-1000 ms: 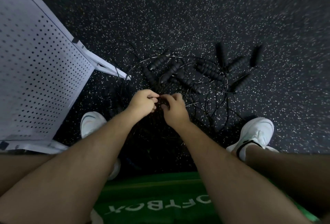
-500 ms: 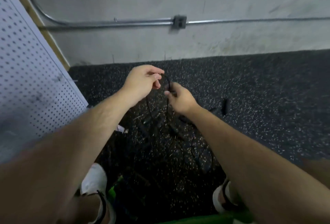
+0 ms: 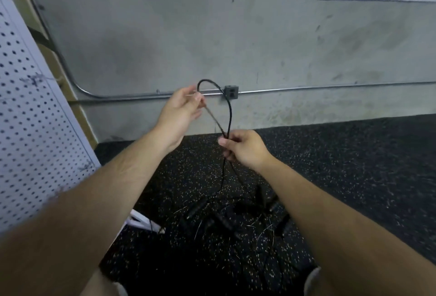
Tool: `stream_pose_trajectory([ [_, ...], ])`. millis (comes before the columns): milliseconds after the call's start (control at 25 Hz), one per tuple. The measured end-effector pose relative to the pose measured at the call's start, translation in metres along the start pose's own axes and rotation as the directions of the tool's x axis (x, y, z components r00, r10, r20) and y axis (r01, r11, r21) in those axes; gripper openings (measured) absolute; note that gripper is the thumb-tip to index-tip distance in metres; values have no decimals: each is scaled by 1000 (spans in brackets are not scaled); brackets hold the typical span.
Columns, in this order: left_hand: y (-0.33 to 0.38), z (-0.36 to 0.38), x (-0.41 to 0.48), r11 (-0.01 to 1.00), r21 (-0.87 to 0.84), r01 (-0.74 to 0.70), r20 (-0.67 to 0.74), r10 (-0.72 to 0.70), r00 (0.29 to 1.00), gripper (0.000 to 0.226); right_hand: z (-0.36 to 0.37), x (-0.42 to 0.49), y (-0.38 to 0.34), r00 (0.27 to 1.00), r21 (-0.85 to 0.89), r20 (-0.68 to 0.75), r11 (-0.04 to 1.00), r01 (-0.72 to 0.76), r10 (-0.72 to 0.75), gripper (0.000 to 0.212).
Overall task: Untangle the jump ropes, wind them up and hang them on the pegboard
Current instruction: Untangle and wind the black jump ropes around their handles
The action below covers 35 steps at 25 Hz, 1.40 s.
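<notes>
While the rest of the tangle lies below, a loop of thin black jump rope (image 3: 229, 111) is held up in front of the grey concrete wall (image 3: 283, 36). The loop's upper end is pinched between the thumb and fingers of the left hand (image 3: 181, 109). Its two strands are gripped together, where they cross, by the curled fingers of the right hand (image 3: 245, 148), lower and to the right. From that grip the rope is seen running down to the heap of black-handled jump ropes (image 3: 226, 213) on the dark speckled rubber floor (image 3: 354, 166). The white perforated metal pegboard (image 3: 28, 130) is seen at the left edge, apart from both hands.
</notes>
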State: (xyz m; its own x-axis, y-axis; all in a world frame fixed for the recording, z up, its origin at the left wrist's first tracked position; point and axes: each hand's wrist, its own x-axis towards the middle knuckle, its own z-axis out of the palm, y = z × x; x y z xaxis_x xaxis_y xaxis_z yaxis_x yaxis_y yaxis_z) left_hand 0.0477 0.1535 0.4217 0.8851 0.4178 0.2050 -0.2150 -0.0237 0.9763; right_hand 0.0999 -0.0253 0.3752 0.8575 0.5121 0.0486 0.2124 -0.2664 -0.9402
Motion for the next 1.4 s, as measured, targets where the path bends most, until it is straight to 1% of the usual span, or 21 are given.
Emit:
stream_pose_trajectory([
  [40,-21,-5,-4,993,91,74,42,-78,996,69,-3,4,-8,999,69,-45,997,26,-23,18],
  [80,-41,-9,-9,969,210,127,117,-154,981,87,-4,8,-16,996,128,-77,990,58,-49,17],
  [120,-58,-8,-16,933,337,126,238,-214,947,87,-4,13,-23,992,178,-99,980,91,-74,13],
  [160,-73,-4,-20,901,425,86,370,-260,892,73,-3,19,-29,989,226,-112,966,122,-98,10],
  [200,-85,2,-21,877,479,38,446,-280,850,54,-2,23,-33,986,268,-122,953,139,-109,9],
  [240,-92,10,-20,863,505,4,454,-270,849,37,-2,27,-34,985,294,-135,945,142,-106,9],
  [360,-92,28,-13,865,501,24,336,-220,916,20,-2,33,-31,985,385,-160,915,122,-64,11],
  [520,-85,36,-10,843,537,29,239,-185,953,11,-5,41,-19,984,478,-168,868,133,-58,8],
  [560,-84,35,-8,845,534,33,195,-161,968,12,-7,43,-12,987,423,-156,899,110,-48,16],
  [600,-81,33,-4,851,523,39,158,-142,977,14,-10,42,-3,991,296,-127,953,68,-32,25],
  [640,-78,31,0,867,495,51,129,-131,983,15,-12,40,8,998,111,-60,994,14,-7,34],
  [680,-73,28,3,890,453,56,111,-119,987,16,-10,35,19,999,-75,44,997,-27,30,37],
  [720,-68,26,7,911,408,55,100,-104,990,18,-6,29,28,987,-222,145,974,-41,74,30],
  [760,-63,24,9,925,377,44,92,-84,992,18,1,25,35,973,-306,202,951,-41,107,20],
  [800,-58,21,12,934,357,30,84,-64,994,19,8,23,38,972,-337,206,941,-36,111,14],
  [960,-52,8,18,968,250,23,15,-28,999,16,21,29,32,998,-328,54,945,2,17,24],
  [1040,-53,0,14,964,260,61,82,-85,993,22,18,30,20,1000,-287,-6,957,26,-29,17],
  [1120,-57,-2,2,914,391,108,214,-205,955,28,11,30,0,995,-195,-72,979,58,-74,17],
  [1200,-67,1,-9,841,539,53,324,-264,909,29,7,32,-24,989,-108,-107,990,91,-103,22],
  [1240,-71,4,-12,827,562,23,348,-261,900,28,7,34,-34,987,-65,-113,992,105,-112,23],
  [1400,-65,13,-13,881,472,43,256,-184,949,21,9,41,-47,982,65,-125,986,152,-143,24],
])
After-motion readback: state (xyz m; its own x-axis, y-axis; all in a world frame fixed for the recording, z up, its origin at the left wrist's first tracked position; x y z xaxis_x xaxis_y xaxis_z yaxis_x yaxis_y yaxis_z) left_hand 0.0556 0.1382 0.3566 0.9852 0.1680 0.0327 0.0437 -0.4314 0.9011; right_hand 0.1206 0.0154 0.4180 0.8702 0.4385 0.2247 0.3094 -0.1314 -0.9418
